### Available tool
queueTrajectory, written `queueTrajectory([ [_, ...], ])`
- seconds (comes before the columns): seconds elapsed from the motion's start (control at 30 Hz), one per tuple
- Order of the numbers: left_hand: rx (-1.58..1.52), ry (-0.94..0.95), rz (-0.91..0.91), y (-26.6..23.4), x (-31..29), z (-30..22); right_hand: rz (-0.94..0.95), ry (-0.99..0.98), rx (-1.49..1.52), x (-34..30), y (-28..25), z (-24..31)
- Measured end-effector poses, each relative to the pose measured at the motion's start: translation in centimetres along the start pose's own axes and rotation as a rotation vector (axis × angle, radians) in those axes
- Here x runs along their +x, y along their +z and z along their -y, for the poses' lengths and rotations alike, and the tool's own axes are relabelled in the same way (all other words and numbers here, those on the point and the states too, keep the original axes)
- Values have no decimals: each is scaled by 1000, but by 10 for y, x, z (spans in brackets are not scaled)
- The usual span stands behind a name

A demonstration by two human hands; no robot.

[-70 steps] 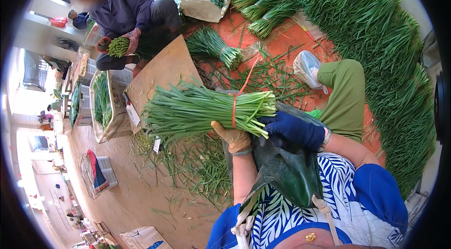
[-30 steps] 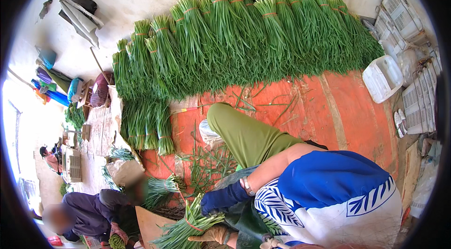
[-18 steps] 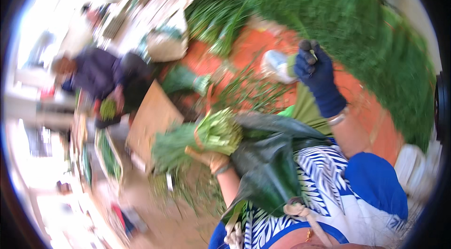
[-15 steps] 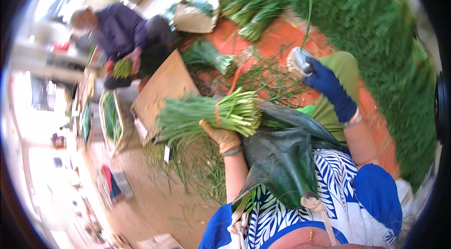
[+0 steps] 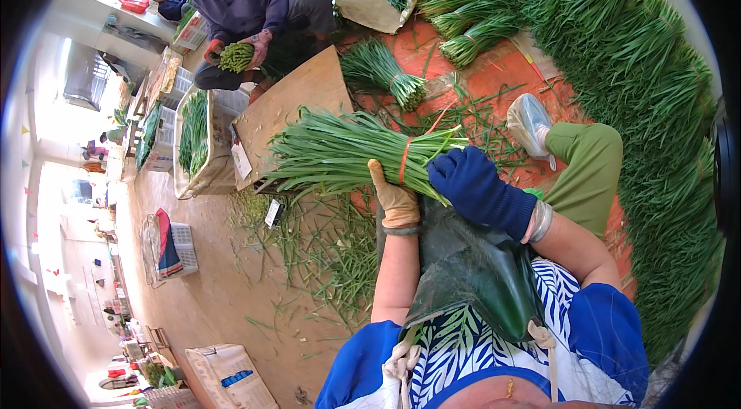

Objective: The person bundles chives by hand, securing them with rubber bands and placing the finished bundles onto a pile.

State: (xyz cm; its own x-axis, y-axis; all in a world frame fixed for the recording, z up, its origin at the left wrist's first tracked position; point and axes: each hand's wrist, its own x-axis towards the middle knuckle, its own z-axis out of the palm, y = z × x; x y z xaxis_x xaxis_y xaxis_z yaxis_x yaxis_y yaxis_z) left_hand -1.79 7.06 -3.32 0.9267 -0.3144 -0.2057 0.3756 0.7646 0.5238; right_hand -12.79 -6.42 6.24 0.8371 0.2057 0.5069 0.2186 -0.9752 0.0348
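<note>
A bunch of long green chives (image 5: 340, 153), bound with an orange band near its cut ends, lies across in front of me with its leaves toward the left. My left hand (image 5: 397, 199), in a tan glove, grips it from below, thumb up on the near side of the band. My right hand (image 5: 478, 187), in a dark blue glove, is closed over the stalk ends at the right. Its fingertips are partly hidden among the stalks. Beneath both hands is a dark green apron (image 5: 478, 262) over my lap.
Piled chives (image 5: 641, 100) line the right side. A tied bunch (image 5: 386, 73) lies on the orange sheet (image 5: 455, 77). Past a wooden board (image 5: 301, 92), a co-worker (image 5: 247, 0) holds another bunch (image 5: 236, 58). A crate of greens (image 5: 193, 139) stands left; loose trimmings (image 5: 316, 255) litter the floor.
My right hand has come in from the far right, where it held out a single stalk, to the bunch's cut ends. My left hand still holds the bunch. The view has shifted.
</note>
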Motion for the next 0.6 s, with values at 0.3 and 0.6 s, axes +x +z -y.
queueTrajectory([
  [0.3,-12,49,-16,2,0,-1,-78,-93,-39,7,13,-4],
  [0.6,-96,-18,-13,-2,3,-7,28,-90,101,17,6,-9],
])
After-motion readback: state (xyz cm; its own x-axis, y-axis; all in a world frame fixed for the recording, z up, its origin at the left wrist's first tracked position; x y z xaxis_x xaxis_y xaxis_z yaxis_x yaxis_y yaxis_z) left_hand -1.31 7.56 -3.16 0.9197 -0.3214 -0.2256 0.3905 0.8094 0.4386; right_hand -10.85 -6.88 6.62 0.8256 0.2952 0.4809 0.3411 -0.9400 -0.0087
